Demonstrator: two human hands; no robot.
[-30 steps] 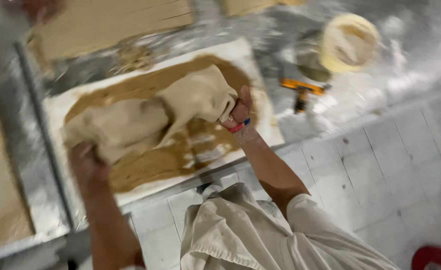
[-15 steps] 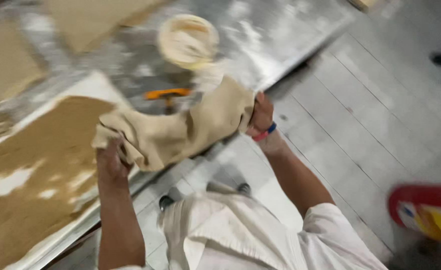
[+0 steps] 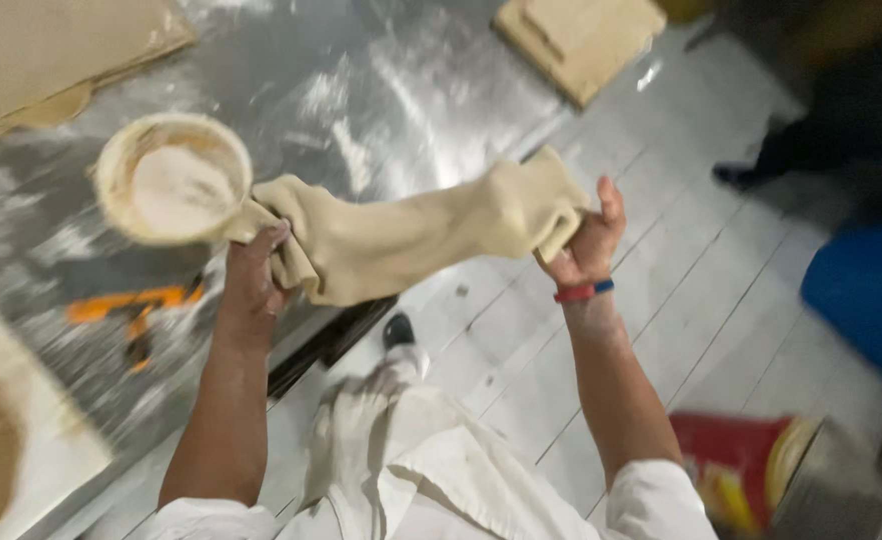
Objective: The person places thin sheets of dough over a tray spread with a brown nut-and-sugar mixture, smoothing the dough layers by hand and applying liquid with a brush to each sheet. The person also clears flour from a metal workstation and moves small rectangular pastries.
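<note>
Holding one end each, the left hand (image 3: 251,280) and right hand (image 3: 586,245) have their fingers closed tight on the long dough (image 3: 411,235), so it hangs up in the air beside the table (image 3: 381,90) and does not drop.

Setting: commercial bakery or dough-production kitchen. Evidence: flour-dusted stainless-steel counter (image 3: 381,90); round pale tub of flour (image 3: 174,178); long stretched slab of beige dough (image 3: 411,235); stacked flat tan dough sheets (image 3: 51,50); orange-handled scraper (image 3: 131,305); white tiled floor (image 3: 661,290); white work apron (image 3: 431,470).
</note>
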